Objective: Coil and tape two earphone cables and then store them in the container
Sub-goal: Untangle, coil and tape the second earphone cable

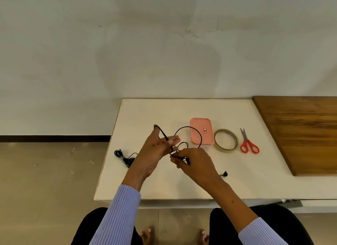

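Head view of a seated person working at a white table (237, 181). The left hand (155, 149) is raised above the table with its thumb and fingers spread, and a black earphone cable (189, 129) runs across them from the thumb tip down to the lower fingers. The right hand (193, 160) pinches the same cable between curled fingers just beside the left hand's fingertips; a wide loop of cable arcs up and over between the two hands, and a smaller loop sits inside it. An earbud end (225, 174) of this cable lies on the table beside the right wrist.

A second earphone cable (124, 157) lies in a loose tangle near the table's left edge, just left of the left forearm. A pink lidded container (206, 124) stands beyond the hands, its lid on, partly crossed by the large loop. Right of it, in a row, lie a roll of clear tape (216, 135) and red-handled scissors (249, 144), each apart from its neighbour. A brown wooden board (300, 131) covers the table's right side. Bare table surface lies between the hands and the near edge, and between the scissors and the board.
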